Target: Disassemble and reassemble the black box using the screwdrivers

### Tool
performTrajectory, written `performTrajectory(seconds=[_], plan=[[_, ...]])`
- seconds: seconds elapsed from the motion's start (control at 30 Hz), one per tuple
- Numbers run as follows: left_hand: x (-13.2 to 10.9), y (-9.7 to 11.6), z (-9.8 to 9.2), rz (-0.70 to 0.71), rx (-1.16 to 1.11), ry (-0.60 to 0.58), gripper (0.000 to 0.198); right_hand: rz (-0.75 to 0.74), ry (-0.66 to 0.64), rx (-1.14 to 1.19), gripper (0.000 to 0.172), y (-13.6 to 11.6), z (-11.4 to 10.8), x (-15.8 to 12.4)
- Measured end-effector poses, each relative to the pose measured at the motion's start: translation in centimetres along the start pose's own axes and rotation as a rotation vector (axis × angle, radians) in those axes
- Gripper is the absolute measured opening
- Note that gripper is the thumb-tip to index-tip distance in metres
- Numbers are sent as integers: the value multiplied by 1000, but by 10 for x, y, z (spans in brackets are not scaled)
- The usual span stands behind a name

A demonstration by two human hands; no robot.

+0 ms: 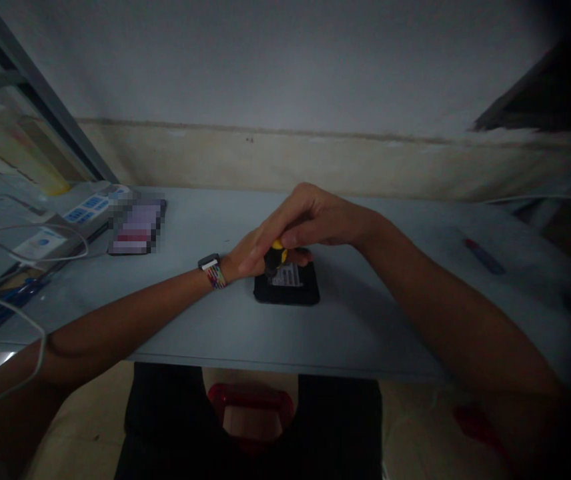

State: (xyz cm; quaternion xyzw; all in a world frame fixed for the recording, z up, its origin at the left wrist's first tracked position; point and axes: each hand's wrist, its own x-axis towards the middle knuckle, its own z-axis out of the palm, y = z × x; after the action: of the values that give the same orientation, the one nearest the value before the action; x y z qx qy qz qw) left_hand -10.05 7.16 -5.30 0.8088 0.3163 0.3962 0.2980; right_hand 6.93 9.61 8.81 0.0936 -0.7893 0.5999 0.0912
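A screwdriver [275, 257] with a short yellow and black handle stands tilted over a flat black case [288, 295] on the table. My right hand [315, 217] curls over the handle from above, fingers closed on it. Behind and below it, my left hand [249, 255] lies at the far left side of the case. Most of its fingers are hidden, so its grip cannot be made out. A printed label [288, 275] shows on top of the case. The screwdriver's tip is hidden from view.
A phone [138, 227] lies to the left on the table, beside a white power strip [90, 210]. A white cable [8, 303] loops over my left forearm. Blue pens [0, 310] lie at the left edge. A red-and-blue tool [484, 256] rests at right.
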Motion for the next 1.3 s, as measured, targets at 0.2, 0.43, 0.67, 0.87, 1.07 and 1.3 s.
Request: performTrajectory(seconds=[0.2, 0.43, 0.67, 0.87, 1.07, 1.3], plan=[[0, 5, 2, -71, -13, 59, 32, -58, 66, 73, 30, 9, 6, 6], [0, 12, 5, -66, -184, 106, 43, 10, 51, 165, 32, 10, 12, 6], [-1, 8, -1, -5, -124, 31, 41, 52, 41, 157, 30, 1, 6, 5], [0, 6, 1, -8, 7, 2, 30, -7, 15, 110, 22, -1, 4, 4], [-1, -8, 9, -77, 29, 26, 32, -26, 76, 47, 32, 2, 2, 3], [-2, -6, 7, -59, 22, 69, 27, -14, 96, 148, 37, 13, 5, 3]])
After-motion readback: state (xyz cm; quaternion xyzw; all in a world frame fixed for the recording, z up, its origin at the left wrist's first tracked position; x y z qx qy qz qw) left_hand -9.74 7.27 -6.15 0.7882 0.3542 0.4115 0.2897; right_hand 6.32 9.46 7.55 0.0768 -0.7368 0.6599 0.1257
